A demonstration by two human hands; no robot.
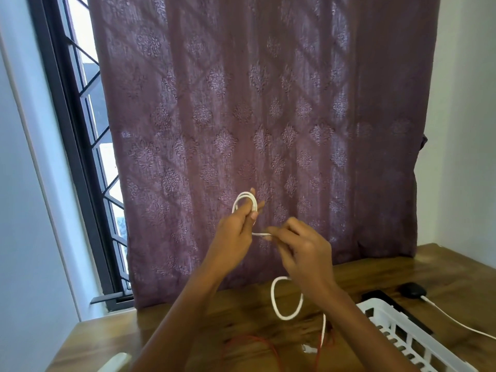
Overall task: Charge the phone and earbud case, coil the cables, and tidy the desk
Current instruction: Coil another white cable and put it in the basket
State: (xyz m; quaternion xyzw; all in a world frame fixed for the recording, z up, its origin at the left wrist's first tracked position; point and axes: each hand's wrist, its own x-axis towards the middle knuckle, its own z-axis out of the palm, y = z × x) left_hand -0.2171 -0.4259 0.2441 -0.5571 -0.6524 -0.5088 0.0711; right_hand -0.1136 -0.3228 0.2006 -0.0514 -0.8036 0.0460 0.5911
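Both hands are raised above the wooden desk [188, 326] in front of the curtain. My left hand [236, 232] holds a small coil of white cable [243, 198] wound around its fingers. My right hand [300, 248] pinches the same cable just right of the coil, and the rest hangs down in a loop [275, 299] to the desk. A thin red cable [257, 340] lies on the desk below my arms. At the right, a dark earbud case [412, 289] sits with a white cable [456, 322] plugged into it, beside a dark phone [375, 296].
A white slatted plastic basket [397, 334] stands at the right front of the desk. A purple patterned curtain [268, 116] hangs behind the desk, with a barred window [88, 130] to the left. A pale object [115, 362] lies at the desk's front left edge.
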